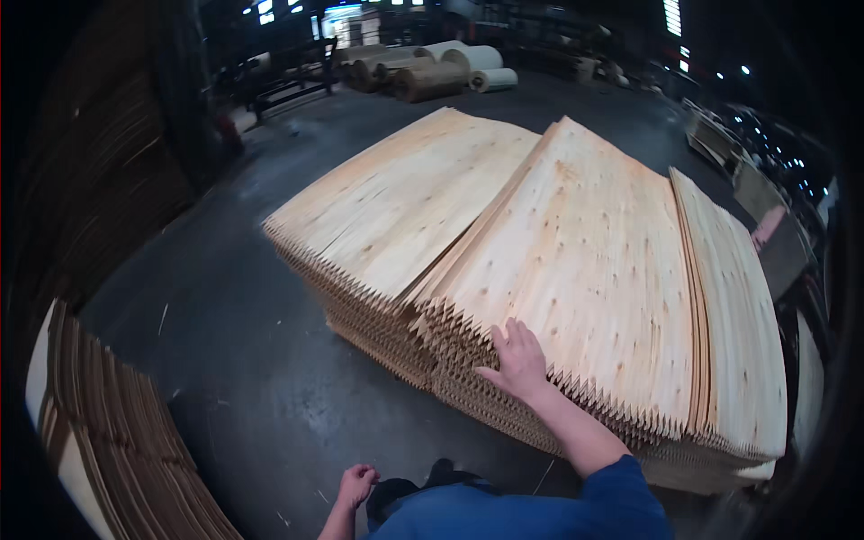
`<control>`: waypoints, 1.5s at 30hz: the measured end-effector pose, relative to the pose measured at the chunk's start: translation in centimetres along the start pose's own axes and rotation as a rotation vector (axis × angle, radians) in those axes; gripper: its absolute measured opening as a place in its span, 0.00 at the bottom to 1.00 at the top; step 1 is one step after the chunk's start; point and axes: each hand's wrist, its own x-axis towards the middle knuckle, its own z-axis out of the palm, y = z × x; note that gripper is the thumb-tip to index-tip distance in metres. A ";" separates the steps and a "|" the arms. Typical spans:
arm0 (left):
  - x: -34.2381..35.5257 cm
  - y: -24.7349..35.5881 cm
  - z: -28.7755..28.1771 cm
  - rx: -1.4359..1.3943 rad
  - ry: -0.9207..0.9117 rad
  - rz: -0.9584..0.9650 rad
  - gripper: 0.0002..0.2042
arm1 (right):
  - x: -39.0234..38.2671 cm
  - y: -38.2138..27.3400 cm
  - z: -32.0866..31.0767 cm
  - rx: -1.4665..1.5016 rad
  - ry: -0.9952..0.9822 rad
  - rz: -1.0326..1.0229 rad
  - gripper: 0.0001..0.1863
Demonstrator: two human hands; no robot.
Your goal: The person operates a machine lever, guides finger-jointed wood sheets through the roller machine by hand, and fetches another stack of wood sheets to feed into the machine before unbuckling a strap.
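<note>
My right hand lies on the near jagged edge of the middle stack of wood veneer sheets. Its fingers are stretched out on the top sheet and the thumb points off to the left over the zigzag ends. Low in front of my body, my left hand hangs with its fingers curled in, and nothing shows in it. To the left of the middle stack is another veneer stack, partly tucked beneath its raised edge. A third veneer stack sits on the right.
Brown veneer sheets stand piled at the lower left, with a tall dark stack beyond. Large rolls lie on the dark floor at the back. More boards are at the far right.
</note>
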 end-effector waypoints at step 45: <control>11.7 49.2 19.5 -0.353 -1.334 0.529 0.34 | 4.0 1.1 -13.7 -0.220 0.464 0.089 0.37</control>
